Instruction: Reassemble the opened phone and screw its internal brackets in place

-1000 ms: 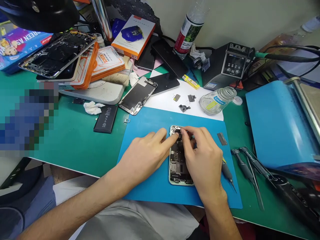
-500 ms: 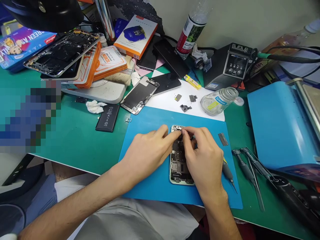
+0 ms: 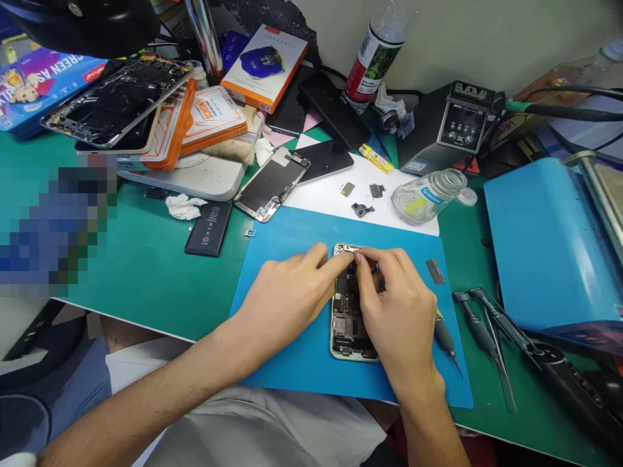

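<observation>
An opened phone point(image 3: 346, 305) lies on the blue mat point(image 3: 287, 240), its circuit boards and inner parts exposed. My left hand point(image 3: 292, 292) reaches in from the left, fingers closed, index fingertip pressed at the phone's upper end. From the right, my right hand point(image 3: 399, 298) brings thumb and index finger together at the same spot, covering the phone's right side. Whatever lies between the fingertips is hidden. A screwdriver point(image 3: 446, 340) rests beside my right wrist. Near it is a small grey metal plate point(image 3: 436, 272).
Small phone parts point(image 3: 363, 209) and a glass jar point(image 3: 423, 198) lie on white paper. A removed screen point(image 3: 272, 185) and battery point(image 3: 209, 228) sit left of them. Tweezers point(image 3: 501, 370) and a black tool point(image 3: 564, 376) are at right, near a blue-covered machine point(image 3: 535, 240).
Both hands stay at the phone's upper end with hardly any movement. The whole view has shifted very slightly.
</observation>
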### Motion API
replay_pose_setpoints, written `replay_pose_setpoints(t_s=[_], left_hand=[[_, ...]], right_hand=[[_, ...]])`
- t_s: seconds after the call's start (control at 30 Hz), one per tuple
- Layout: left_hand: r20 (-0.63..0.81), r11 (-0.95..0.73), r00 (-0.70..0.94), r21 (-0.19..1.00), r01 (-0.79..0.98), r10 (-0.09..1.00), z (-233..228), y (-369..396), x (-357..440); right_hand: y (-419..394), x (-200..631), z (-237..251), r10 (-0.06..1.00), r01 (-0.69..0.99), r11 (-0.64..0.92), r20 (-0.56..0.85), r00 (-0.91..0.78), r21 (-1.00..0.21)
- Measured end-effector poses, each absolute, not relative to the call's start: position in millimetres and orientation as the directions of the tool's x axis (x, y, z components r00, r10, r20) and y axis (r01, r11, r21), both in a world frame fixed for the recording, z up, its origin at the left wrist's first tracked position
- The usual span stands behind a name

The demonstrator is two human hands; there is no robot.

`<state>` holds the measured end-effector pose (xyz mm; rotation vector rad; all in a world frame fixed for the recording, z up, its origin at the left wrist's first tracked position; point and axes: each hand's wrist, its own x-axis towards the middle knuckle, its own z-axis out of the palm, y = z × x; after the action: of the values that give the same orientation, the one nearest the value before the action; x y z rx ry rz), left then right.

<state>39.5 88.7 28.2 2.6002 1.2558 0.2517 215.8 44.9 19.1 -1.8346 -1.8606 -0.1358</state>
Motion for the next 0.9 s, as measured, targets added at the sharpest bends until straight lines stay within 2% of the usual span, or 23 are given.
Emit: replay_pose_setpoints(t_s=[0.33,0.6,0.73,0.9], left_hand=[[0.044,-0.589,0.606,0.301,0.750,0.794,28.3,89.6,40.5],[0.046,-0.591,0.607,0.295,0.751,0.794,27.8,89.1,38.3],[0.056,-0.604,0.616,0.287,0.744,0.786,27.5,87.9,38.0],[0.070,-0.613,0.621,0.282,0.738,0.780,26.5,86.4,37.5]], right_hand=[[45.4,216.7,18.4,0.907,0.949,0.072,0.415,0.066,-0.307],[44.2,217.7,20.9,0.916,0.923,0.073,0.391,0.087,-0.377],[37.4,221.6,23.9,0.896,0.906,0.092,0.431,0.106,-0.414],[28.0,221.2,22.5,0.894,0.918,0.161,0.447,0.019,-0.362]])
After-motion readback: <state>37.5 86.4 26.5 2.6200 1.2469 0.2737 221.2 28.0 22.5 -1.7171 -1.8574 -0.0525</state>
